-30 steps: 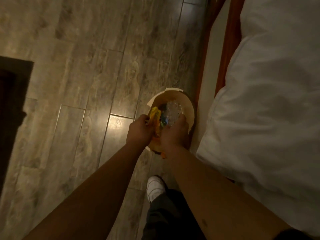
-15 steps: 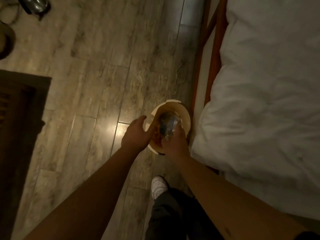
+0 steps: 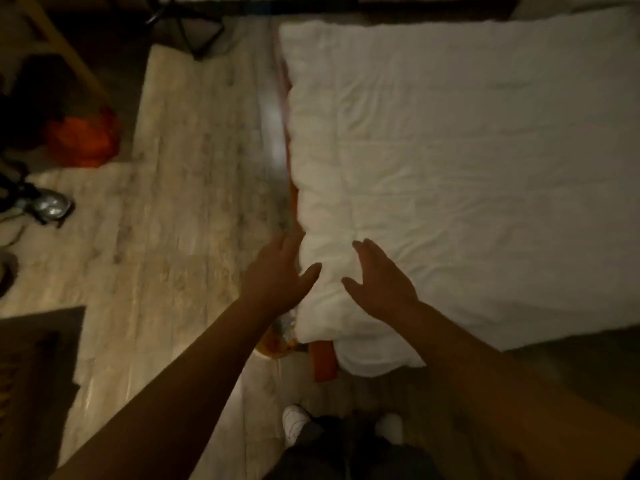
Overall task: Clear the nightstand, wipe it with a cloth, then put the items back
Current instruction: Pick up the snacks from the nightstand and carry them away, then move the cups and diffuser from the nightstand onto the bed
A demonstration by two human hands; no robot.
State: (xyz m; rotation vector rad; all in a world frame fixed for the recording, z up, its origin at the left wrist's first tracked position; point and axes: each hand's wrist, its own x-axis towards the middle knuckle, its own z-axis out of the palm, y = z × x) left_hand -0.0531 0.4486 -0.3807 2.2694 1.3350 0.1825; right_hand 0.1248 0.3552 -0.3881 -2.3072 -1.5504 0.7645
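Note:
Both my hands are empty and held out over the near corner of the bed. My left hand point(image 3: 277, 271) hovers with spread fingers at the edge of the white duvet point(image 3: 450, 174). My right hand point(image 3: 379, 277) is open above the duvet, fingers straight. Below my left forearm a small round bin point(image 3: 273, 348) stands on the floor beside the bed, mostly hidden; a crinkled clear plastic bottle point(image 3: 287, 323) and something orange-yellow show inside it. The nightstand's dark corner point(image 3: 34, 358) lies at the lower left.
The bed's orange-red wooden frame point(image 3: 323, 362) runs along the duvet's left side. Pale wood-look floor point(image 3: 180, 209) fills the middle. An orange bag point(image 3: 83, 140) and a shiny dark object with cords point(image 3: 48, 206) sit at far left. My white shoes point(image 3: 294, 420) are below.
Both hands have let go of the items in the bin and lifted away, open, over the bed corner. The view has swung up from the bin toward the bed and room.

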